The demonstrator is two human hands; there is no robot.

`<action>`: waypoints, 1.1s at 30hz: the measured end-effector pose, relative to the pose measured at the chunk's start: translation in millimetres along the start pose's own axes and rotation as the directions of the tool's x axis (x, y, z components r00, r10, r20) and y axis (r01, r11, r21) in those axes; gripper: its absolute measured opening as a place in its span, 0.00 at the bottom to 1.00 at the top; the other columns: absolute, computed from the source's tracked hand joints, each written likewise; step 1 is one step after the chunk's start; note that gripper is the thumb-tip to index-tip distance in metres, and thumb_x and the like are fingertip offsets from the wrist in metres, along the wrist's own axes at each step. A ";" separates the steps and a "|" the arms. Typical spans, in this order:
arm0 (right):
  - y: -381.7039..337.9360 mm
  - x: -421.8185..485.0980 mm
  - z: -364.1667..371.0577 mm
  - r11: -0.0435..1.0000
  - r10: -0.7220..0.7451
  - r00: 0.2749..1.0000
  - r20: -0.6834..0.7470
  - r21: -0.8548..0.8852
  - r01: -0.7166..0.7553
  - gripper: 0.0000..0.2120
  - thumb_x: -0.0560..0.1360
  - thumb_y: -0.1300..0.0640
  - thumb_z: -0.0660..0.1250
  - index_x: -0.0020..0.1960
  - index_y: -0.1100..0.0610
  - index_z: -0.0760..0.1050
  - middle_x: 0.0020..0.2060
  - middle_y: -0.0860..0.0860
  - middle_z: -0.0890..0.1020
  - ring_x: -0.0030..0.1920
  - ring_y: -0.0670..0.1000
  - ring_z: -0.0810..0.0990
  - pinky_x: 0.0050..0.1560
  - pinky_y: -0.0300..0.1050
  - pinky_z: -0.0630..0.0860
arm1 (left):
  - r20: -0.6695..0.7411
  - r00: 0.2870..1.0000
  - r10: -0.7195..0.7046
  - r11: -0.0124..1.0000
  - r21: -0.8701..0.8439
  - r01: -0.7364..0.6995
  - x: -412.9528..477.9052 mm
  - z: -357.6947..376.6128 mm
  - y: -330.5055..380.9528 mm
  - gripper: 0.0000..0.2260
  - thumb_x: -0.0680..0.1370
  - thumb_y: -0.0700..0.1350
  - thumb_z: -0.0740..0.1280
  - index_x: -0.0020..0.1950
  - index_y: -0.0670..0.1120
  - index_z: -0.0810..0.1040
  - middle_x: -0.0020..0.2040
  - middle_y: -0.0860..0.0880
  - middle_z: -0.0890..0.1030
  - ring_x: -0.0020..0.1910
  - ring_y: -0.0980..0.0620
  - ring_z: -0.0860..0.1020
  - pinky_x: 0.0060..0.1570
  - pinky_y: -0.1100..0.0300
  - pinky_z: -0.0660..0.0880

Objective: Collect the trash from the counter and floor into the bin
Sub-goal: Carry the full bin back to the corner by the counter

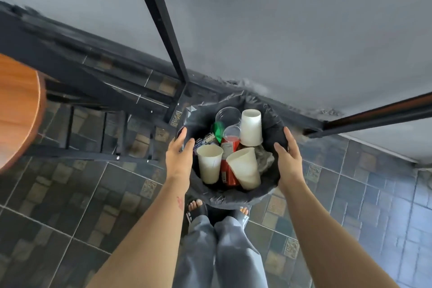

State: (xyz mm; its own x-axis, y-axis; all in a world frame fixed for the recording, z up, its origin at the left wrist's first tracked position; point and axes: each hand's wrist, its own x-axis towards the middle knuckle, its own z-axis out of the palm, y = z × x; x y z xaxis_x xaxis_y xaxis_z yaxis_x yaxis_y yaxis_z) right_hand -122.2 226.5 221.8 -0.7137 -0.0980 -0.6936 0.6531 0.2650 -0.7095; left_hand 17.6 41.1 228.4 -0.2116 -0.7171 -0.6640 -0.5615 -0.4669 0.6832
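Two hands flank a full bin.
The bin (233, 199) (lined with a black bag (201, 110)) sits just ahead of the person's feet (196, 204), holding paper cups (210, 166) and a red can (228, 172). The left hand (178, 151) and right hand (288, 155) touch its rim, fingers straight, thumbs spread, gripping nothing.
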 end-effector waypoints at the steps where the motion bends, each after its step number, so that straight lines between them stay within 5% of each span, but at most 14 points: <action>1: 6.5 13.8 5.7 1.000 0.007 1.000 0.001 -0.004 -0.007 0.24 0.78 0.60 0.64 0.61 0.30 0.74 0.65 0.40 0.75 0.66 0.44 0.74 0.71 0.51 0.67 | -0.008 1.000 -0.006 1.000 -0.011 0.006 14.2 5.7 -8.4 0.19 0.81 0.45 0.64 0.71 0.57 0.73 0.72 0.52 0.70 0.70 0.51 0.70 0.68 0.56 0.63; 9: 71.3 145.3 68.3 1.000 -0.009 0.998 0.065 -0.011 0.010 0.24 0.80 0.61 0.62 0.68 0.36 0.71 0.63 0.36 0.73 0.55 0.32 0.72 0.69 0.44 0.65 | -0.071 0.997 -0.012 0.994 -0.106 0.004 146.5 45.7 -81.0 0.18 0.80 0.46 0.66 0.69 0.58 0.76 0.73 0.53 0.69 0.69 0.54 0.71 0.68 0.57 0.64; 15: 103.7 221.8 106.4 0.996 -0.086 0.991 0.107 -0.011 0.087 0.24 0.79 0.61 0.63 0.64 0.32 0.73 0.66 0.39 0.75 0.63 0.41 0.75 0.71 0.50 0.68 | -0.082 0.994 0.067 0.996 -0.056 -0.071 223.4 65.1 -114.2 0.19 0.80 0.49 0.66 0.71 0.60 0.73 0.76 0.54 0.64 0.69 0.57 0.69 0.72 0.53 0.62; 24: 127.5 260.0 130.5 0.954 -0.204 0.962 0.180 -0.183 0.236 0.28 0.80 0.52 0.62 0.74 0.30 0.57 0.74 0.33 0.61 0.74 0.42 0.58 0.71 0.44 0.56 | 0.003 0.989 0.145 0.966 0.217 -0.142 271.4 67.9 -148.8 0.25 0.79 0.59 0.62 0.75 0.68 0.59 0.80 0.53 0.50 0.77 0.50 0.59 0.72 0.50 0.58; 28: 124.8 259.7 123.9 0.799 -0.199 0.956 0.215 -0.530 0.286 0.31 0.80 0.42 0.60 0.76 0.31 0.46 0.78 0.41 0.53 0.77 0.49 0.58 0.74 0.56 0.57 | 0.060 0.986 0.158 0.888 0.427 -0.169 269.7 60.7 -145.5 0.28 0.80 0.60 0.60 0.78 0.64 0.54 0.81 0.56 0.44 0.77 0.49 0.58 0.73 0.48 0.60; 33: 97.8 228.0 114.5 0.508 -0.310 0.920 0.238 -0.777 0.372 0.32 0.80 0.39 0.53 0.79 0.41 0.43 0.79 0.44 0.48 0.79 0.49 0.50 0.76 0.56 0.53 | 0.115 0.976 0.183 0.584 0.786 -0.202 240.2 49.1 -113.1 0.29 0.82 0.60 0.51 0.81 0.55 0.47 0.80 0.50 0.37 0.79 0.48 0.40 0.77 0.46 0.46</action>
State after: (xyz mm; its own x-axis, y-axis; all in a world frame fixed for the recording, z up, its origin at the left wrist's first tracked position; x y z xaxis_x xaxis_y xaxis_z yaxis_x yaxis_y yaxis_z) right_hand -192.0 120.3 -20.0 -0.7987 -0.4010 -0.4486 -0.1307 0.8433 -0.5213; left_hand -9.0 -53.0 -23.2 -0.4013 -0.7259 -0.5586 -0.9141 0.2789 0.2943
